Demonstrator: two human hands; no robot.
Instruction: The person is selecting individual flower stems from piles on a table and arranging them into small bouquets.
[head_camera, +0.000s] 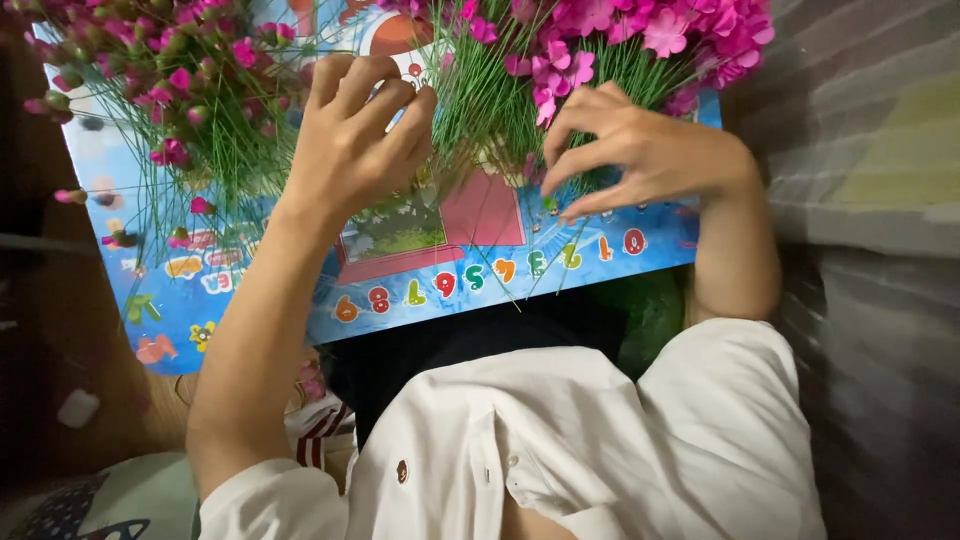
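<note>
Pinched between thumb and forefinger, the right hand seems to hold one thin green wire stem just above the colourful children's board, though the stem is so fine that the contact itself is hard to make out. The left hand is loosely curled, fingers bent down among the green stems over the board's middle; whether it actually clasps any cannot be told. Pink artificial blossoms crowd the board's far edge on the right-hand side, and a looser spray of pink buds spreads over its far left corner. These stems look light and springy, likely to bend and flick back, and the petals probably crush or pull off easily, so the bare wire low on the stem, away from the blossom, seems the safer place to take hold. Room is tight: stems tangle together above the board, its near edge sits close over the person's white shirt, and a grey cloth surface borders the board's right side.
</note>
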